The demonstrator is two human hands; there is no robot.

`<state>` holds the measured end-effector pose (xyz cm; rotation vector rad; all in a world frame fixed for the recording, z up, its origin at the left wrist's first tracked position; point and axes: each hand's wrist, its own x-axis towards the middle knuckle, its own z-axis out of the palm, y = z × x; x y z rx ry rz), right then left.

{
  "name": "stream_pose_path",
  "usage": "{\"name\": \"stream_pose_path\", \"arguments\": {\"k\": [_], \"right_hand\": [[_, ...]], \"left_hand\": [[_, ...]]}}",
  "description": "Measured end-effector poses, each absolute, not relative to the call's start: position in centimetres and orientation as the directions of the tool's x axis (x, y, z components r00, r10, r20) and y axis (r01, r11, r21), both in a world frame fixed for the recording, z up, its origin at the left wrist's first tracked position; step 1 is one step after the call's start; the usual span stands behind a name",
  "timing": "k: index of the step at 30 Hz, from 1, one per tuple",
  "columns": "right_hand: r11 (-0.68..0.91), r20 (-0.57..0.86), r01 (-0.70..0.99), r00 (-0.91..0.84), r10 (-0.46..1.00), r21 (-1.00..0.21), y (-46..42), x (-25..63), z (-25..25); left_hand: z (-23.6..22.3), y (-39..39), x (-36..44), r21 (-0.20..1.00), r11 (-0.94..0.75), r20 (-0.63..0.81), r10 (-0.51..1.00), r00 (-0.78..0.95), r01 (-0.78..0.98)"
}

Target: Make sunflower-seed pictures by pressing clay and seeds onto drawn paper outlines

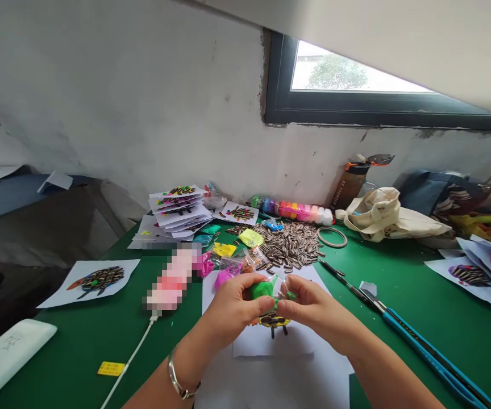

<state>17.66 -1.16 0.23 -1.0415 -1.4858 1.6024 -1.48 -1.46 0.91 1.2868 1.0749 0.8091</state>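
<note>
A small clear plastic bag of green modelling clay (263, 288) is held up in front of me. My left hand (231, 307) is closed around the bulk of it, thumb in front. The fingers of my right hand (320, 309) pinch the bag's other side, where a bit of green shows between them. Right below lies a white card (273, 347) with a figure of striped sunflower seeds, yellow clay and two dark legs; my hands hide its upper part. Larger white sheets (271, 386) lie beneath the card.
Loose sunflower seeds (292, 244) are heaped behind my hands, beside bags of pink clay (225, 276) and yellow clay (224, 250). Stacked cards (181, 213) stand back left. Rightward lie a pen (332, 268), blue-handled tweezers (428, 352) and a tape ring (332, 237). A cable (137, 352) runs left.
</note>
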Motion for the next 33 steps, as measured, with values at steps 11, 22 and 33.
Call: {"name": "stream_pose_path", "arguments": {"k": [11, 22, 33], "right_hand": [[-0.289, -0.204, -0.108, -0.482, 0.852, -0.951, -0.1, 18.8, -0.1], [-0.25, -0.189, -0.217, -0.268, 0.945, -0.944, 0.8, 19.1, -0.2], [-0.215, -0.172, -0.209, -0.209, 0.963, -0.954, 0.4, 18.8, 0.3]], "left_hand": [[0.9, -1.2, -1.6, 0.976, 0.156, -0.195, 0.939, 0.283, 0.152], [0.9, 0.1, -3.0, 0.967, 0.044, -0.075, 0.99, 0.116, 0.251], [-0.6, 2.3, -4.8, 0.732, -0.071, 0.237, 0.959, -0.155, 0.677]]}}
